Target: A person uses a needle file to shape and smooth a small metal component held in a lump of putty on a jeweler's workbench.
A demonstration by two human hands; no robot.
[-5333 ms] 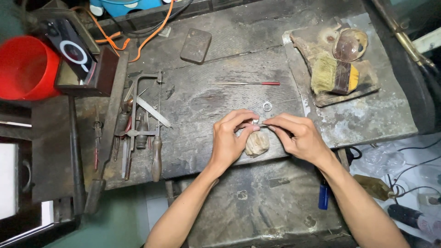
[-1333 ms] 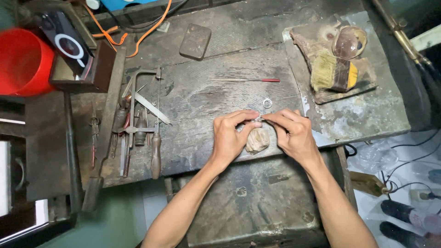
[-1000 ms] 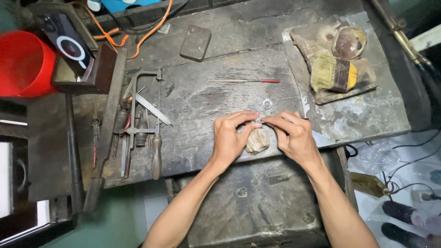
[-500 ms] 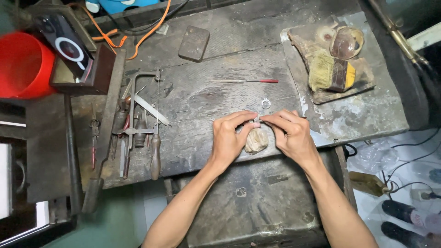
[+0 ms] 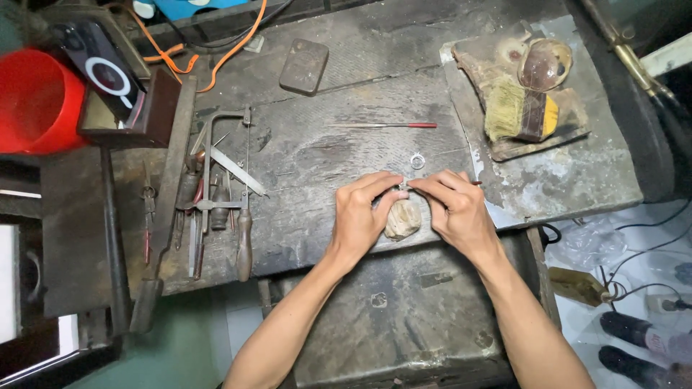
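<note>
My left hand (image 5: 362,215) and my right hand (image 5: 454,210) meet fingertip to fingertip over a worn wooden bench peg (image 5: 402,218) at the front edge of the dark workbench (image 5: 324,144). Between the fingertips sits a tiny silvery piece (image 5: 402,186), too small to make out; both hands pinch it. A small metal ring (image 5: 417,161) lies on the bench just beyond my hands. A thin needle file with a red handle (image 5: 386,125) lies further back.
A jeweller's saw frame (image 5: 229,155), pliers and files lie in a heap at the left. A red bucket (image 5: 32,101) and a phone on a stand (image 5: 108,72) are far left. A brush (image 5: 519,115) and a round dish (image 5: 545,65) sit on a slab at right. Orange cable (image 5: 216,50) runs along the back.
Both hands stay joined above the bench peg; only slight finger shifts and a small camera drift show.
</note>
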